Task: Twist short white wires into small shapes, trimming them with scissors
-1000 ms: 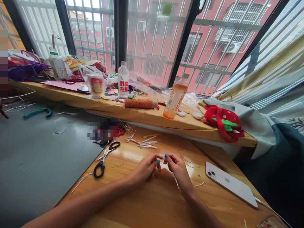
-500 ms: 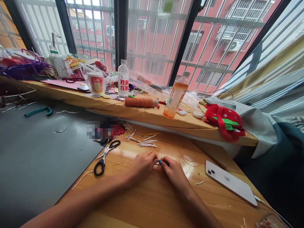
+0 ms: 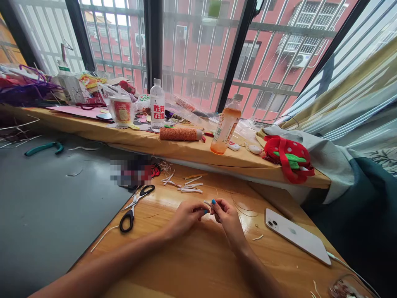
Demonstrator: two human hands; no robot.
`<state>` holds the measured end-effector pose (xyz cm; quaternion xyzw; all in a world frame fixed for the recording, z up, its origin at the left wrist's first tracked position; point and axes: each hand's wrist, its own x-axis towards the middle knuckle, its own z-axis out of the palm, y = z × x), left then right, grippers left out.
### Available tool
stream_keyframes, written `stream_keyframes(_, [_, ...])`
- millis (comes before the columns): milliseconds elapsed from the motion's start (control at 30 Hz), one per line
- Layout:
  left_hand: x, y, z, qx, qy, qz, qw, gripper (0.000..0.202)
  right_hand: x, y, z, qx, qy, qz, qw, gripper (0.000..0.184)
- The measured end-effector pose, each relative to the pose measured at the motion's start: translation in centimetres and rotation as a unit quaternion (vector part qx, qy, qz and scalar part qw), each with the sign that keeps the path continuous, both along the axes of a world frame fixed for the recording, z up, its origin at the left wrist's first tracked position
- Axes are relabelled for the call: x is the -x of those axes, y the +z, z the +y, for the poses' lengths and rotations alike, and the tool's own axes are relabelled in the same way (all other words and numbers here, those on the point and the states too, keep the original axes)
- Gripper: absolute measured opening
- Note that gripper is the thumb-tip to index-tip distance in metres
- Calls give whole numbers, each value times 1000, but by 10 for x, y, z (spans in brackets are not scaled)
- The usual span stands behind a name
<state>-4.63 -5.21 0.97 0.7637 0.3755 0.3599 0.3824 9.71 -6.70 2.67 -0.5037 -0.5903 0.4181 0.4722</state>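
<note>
White strip [image 3: 207, 203], right of scissors [image 3: 135, 200], points from my pinching right hand [image 3: 228, 214] toward my curled left hand [image 3: 187, 215], whose hold I cannot tell.

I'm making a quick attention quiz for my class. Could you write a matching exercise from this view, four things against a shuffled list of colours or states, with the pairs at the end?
1. Right hand
2. Scissors
3. Spool
4. Phone

A. Orange, lying on the sill
B. White, with a cable at one end
C. Pinching a pale strip
D. Black-handled and opened

Pairs: 1-C, 2-D, 3-A, 4-B
</note>
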Motion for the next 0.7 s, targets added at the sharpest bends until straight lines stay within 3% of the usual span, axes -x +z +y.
stream_keyframes(100, [9, 3, 9, -67, 2, 65, 996, 23, -3, 6, -3, -70, 32, -128, 989, 25])
stream_keyframes(200, [15, 7, 8, -203, 7, 195, 959, 20, -3, 5, -4, -116, 45, -226, 966, 20])
stream_keyframes(300, [12, 7, -1, -293, 9, 297, 909, 21, 2, 2, -5, -109, 21, -253, 961, 22])
stream_keyframes(367, [7, 5, -6, -311, 35, 311, 897, 23, 6, 1, -7, -94, -11, -247, 964, 22])
stream_keyframes(500, [0, 2, -15, -262, 90, 247, 929, 26, 10, 4, -7, -73, -64, -198, 975, 24])
stream_keyframes(600, [-3, 1, -18, -214, 88, 188, 955, 25, 8, 6, -6, -63, -90, -149, 983, 26])
stream_keyframes(700, [-5, 0, -15, -126, 61, 113, 984, 23, 4, 6, -5, -62, -74, -105, 990, 27])
